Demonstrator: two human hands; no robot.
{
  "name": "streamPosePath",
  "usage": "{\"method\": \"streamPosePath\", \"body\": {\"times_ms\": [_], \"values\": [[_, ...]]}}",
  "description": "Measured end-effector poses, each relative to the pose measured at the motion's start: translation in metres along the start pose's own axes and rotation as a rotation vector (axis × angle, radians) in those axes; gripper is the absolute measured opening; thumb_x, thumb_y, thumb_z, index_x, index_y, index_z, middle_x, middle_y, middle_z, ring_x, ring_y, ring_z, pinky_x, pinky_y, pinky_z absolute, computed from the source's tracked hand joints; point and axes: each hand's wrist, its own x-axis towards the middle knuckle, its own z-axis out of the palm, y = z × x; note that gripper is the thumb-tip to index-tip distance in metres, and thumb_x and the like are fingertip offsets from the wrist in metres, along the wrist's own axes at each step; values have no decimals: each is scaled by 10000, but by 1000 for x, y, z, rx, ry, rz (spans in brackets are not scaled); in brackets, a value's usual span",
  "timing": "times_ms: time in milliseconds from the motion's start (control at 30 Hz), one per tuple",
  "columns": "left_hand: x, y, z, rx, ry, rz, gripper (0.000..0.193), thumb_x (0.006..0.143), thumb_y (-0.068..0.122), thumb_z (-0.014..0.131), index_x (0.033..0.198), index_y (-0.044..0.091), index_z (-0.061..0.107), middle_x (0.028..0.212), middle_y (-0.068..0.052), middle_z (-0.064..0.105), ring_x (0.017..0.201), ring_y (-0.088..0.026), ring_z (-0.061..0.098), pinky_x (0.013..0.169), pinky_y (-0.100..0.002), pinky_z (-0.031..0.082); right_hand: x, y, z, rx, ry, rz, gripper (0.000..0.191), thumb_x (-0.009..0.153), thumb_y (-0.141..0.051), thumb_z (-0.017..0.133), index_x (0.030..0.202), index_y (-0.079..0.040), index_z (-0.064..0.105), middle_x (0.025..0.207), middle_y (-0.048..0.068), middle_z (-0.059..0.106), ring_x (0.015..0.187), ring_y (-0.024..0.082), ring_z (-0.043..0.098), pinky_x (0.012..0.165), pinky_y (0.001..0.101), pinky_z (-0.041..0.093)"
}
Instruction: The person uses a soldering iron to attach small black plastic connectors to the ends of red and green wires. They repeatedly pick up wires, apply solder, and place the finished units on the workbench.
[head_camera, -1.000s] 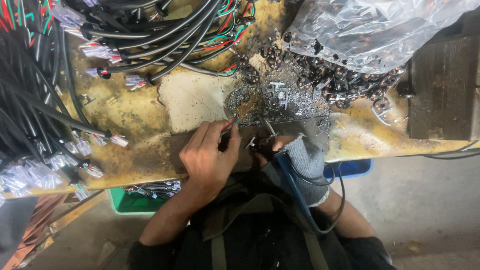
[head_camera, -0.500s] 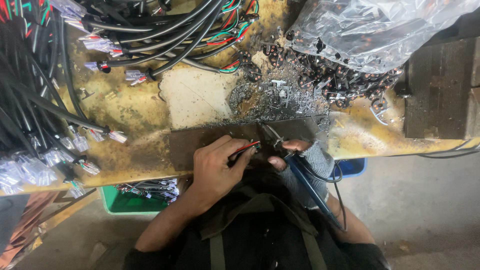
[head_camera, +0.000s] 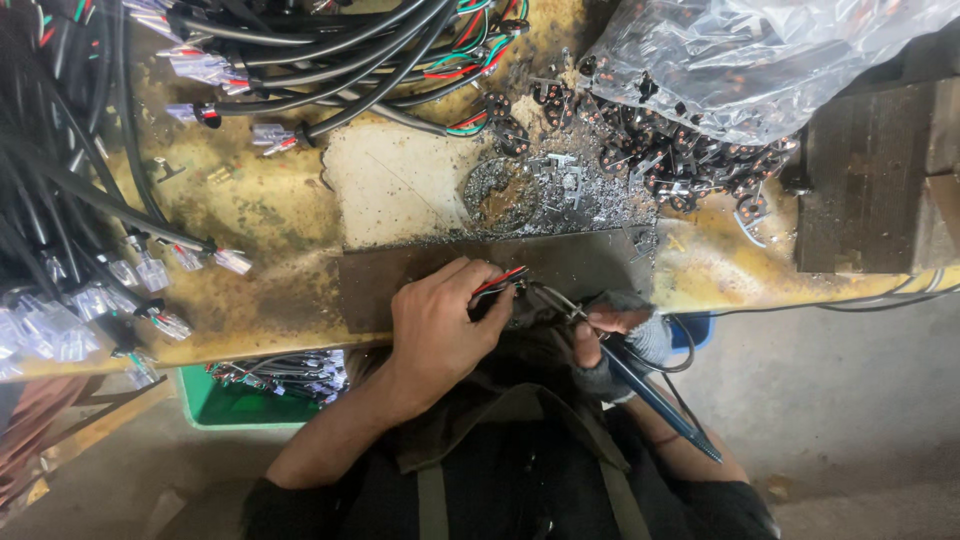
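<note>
A thin bundle of wires (head_camera: 498, 283), red and dark strands side by side, lies nearly level just above the near edge of the bench (head_camera: 280, 215), its tip pointing right. Touching that tip from the right is a slim soldering iron (head_camera: 640, 375), blue-handled, slanting down and away from the bench edge.
</note>
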Motion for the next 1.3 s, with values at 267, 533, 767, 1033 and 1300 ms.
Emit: {"method": "streamPosePath", "body": {"times_ms": [267,533,767,1033,1300], "values": [[-1,1,-7,-104,6,23,122,866,172,778,939,77,754,794,-67,693,639,-240,693,553,-354,515,-10,-17,27,-282,305,-401,176,921,-44,690,1009,87,611,770,149,683,662,195,627,601,323,500],[-1,-1,1,-40,36,33,119,848,172,786,909,83,736,811,-67,696,680,-274,692,575,-374,521,-5,-30,37,-1277,99,-1650,179,895,-60,712,1000,-120,579,764,63,663,706,234,621,661,365,509],[-1,1,7,13,51,34,138,836,177,782,902,85,703,810,-64,700,662,-271,689,567,-383,520,-17,-24,31,-924,245,-849,151,913,-86,693,772,-60,644,705,92,647,633,232,608,563,356,452],[-4,-5,9,24,83,108,138,864,157,766,930,76,676,844,-72,693,712,-279,694,595,-383,525,-12,-34,16,-1089,-82,-792,213,909,-144,680,713,-63,685,661,91,680,612,210,656,611,346,492],[-4,-7,11,29,87,129,143,863,147,773,929,70,672,830,-64,682,692,-256,687,578,-368,521,-22,-31,31,-351,84,-351,42,903,-3,707,878,15,735,733,106,725,669,192,702,601,273,531]]}}
